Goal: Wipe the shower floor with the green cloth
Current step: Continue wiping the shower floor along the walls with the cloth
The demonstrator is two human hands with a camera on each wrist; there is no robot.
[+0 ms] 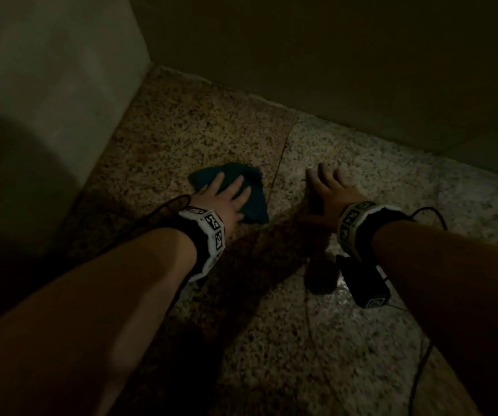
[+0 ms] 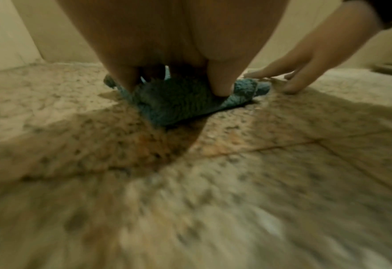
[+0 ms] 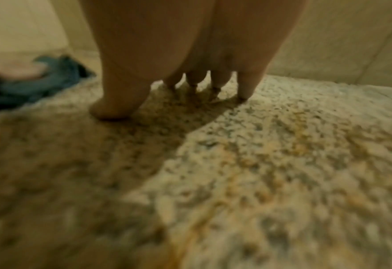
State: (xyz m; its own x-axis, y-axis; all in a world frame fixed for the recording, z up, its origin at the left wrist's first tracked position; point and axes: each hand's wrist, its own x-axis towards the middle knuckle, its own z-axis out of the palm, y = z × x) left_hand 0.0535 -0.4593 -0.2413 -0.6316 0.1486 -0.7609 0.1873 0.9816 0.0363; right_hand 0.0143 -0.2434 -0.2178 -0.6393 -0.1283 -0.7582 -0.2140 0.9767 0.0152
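Under the left hand [image 1: 226, 195], whose straight fingers press flat on it near the wall corner, the green cloth [image 1: 253, 202] lies bunched on the speckled shower floor [image 1: 181, 130]. Just to the right of the cloth, across a floor joint [image 1: 280, 163], the right hand [image 1: 328, 190] rests on bare stone with fingers spread and tips down, holding nothing. Both wrists carry white marker bands [image 1: 211, 232], and a black cable [image 1: 431, 214] trails from the right one.
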